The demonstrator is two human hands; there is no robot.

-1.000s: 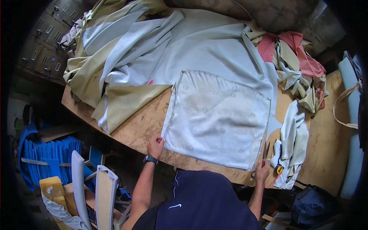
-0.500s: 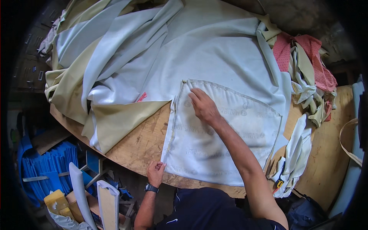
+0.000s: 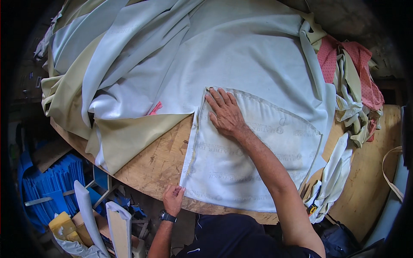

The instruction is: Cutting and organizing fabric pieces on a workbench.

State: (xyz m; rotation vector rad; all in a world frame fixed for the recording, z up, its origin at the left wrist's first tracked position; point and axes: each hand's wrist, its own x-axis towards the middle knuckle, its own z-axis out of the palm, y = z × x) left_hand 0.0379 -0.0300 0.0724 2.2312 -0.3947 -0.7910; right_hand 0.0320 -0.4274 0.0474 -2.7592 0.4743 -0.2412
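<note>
A white fabric panel (image 3: pixel 254 176) with faint grey print and a seamed, curved far edge lies over a large sheet of pale grey-white leather-like material (image 3: pixel 241 56). Spread flat near the panel's far left corner is my right hand (image 3: pixel 225 112), fingers stretched out and palm down. My left hand (image 3: pixel 173 198) is closed at the near left corner, pinching the panel's edge between thumb and fingers. Along the panel's left side a narrow strip of the pale material sticks out beyond the seam.
Scissors (image 3: pixel 312 209) with a yellow and black handle lie by white scraps (image 3: pixel 335 176) at right. Red dotted cloth (image 3: pixel 359 64) hangs behind them. Bunched material (image 3: pixel 124 86) covers the wooden table's (image 3: pixel 150 161) left. Blue sheets (image 3: pixel 56 185) and padded boards (image 3: pixel 119 228) stand below left.
My right hand has gone from bent fingers to lying flat near the far left corner. My left hand stays at the near left corner. The view has shifted slightly.
</note>
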